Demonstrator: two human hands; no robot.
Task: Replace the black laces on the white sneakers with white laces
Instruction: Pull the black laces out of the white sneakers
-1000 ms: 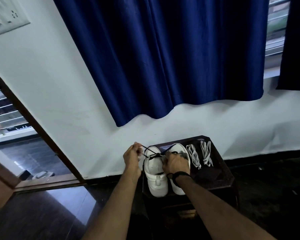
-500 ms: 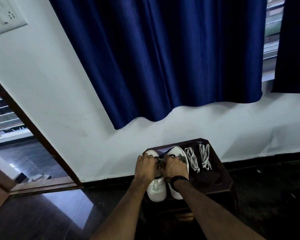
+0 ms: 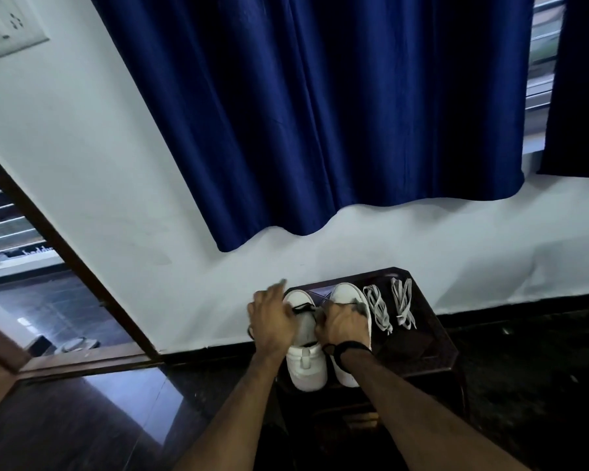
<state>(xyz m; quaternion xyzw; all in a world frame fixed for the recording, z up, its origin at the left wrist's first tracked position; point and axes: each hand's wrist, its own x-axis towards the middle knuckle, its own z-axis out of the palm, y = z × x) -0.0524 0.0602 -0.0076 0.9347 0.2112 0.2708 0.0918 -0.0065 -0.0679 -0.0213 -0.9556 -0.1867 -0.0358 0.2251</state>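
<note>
My left hand (image 3: 271, 322) and right hand (image 3: 342, 322) work over the sneakers (image 3: 306, 365), which stand side by side at the table's (image 3: 436, 338) near left edge, toes toward the wall. The left hand's fingers curl around the black lace (image 3: 301, 308) on the left sneaker; the right hand pinches the lace at the tongue, steadying the sneaker for unthreading. Further right, two white laces (image 3: 380, 309) lie bundled toward the far edge, within reach for relacing.

sneakers (image 3: 306, 365) – white | laces (image 3: 378, 309) – pale grey-white | curtain (image 3: 320, 113) – deep blue
</note>
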